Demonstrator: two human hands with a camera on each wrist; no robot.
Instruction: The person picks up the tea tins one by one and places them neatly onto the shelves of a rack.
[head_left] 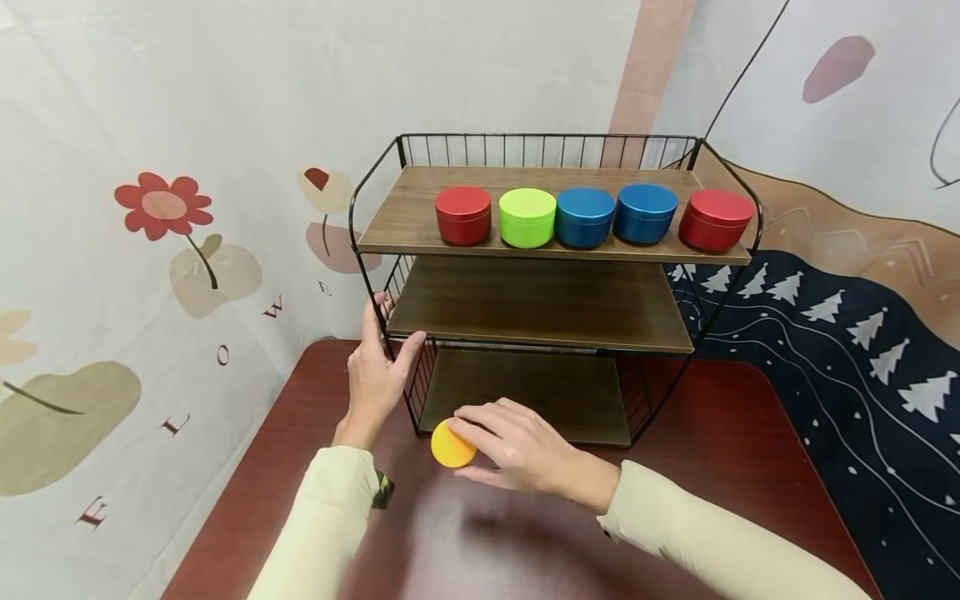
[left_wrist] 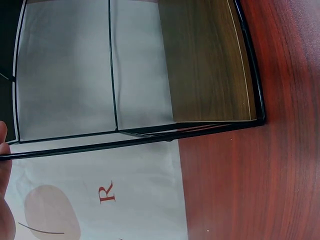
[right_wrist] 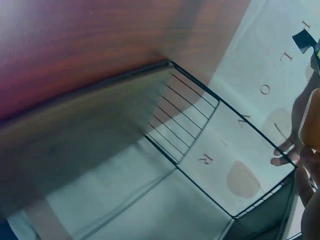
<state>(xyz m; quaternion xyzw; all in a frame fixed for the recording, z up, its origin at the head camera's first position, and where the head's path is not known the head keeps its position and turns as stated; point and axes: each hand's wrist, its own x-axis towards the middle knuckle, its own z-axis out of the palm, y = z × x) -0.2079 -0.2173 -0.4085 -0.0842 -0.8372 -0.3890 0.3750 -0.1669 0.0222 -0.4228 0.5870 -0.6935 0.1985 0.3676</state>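
A black wire rack with three brown wooden shelves (head_left: 540, 300) stands on the table. At the rack's left side, my left hand (head_left: 377, 375) grips the black frame (left_wrist: 90, 149), its thumb by the middle shelf's front corner. In front of the bottom shelf, my right hand (head_left: 517, 446) pinches a yellow round tin (head_left: 453, 443) between thumb and fingers, with the tin's flat face toward the head camera. Only an edge of this tin (right_wrist: 311, 122) shows in the right wrist view. My right palm is hidden from the head camera.
Along the top shelf's front stand a red tin (head_left: 463, 217), a lime green tin (head_left: 527, 219), two blue tins (head_left: 584, 218) and another red tin (head_left: 716, 221). The reddish-brown table (head_left: 720, 500) extends around the rack. Printed cloth (head_left: 225, 100) hangs behind it.
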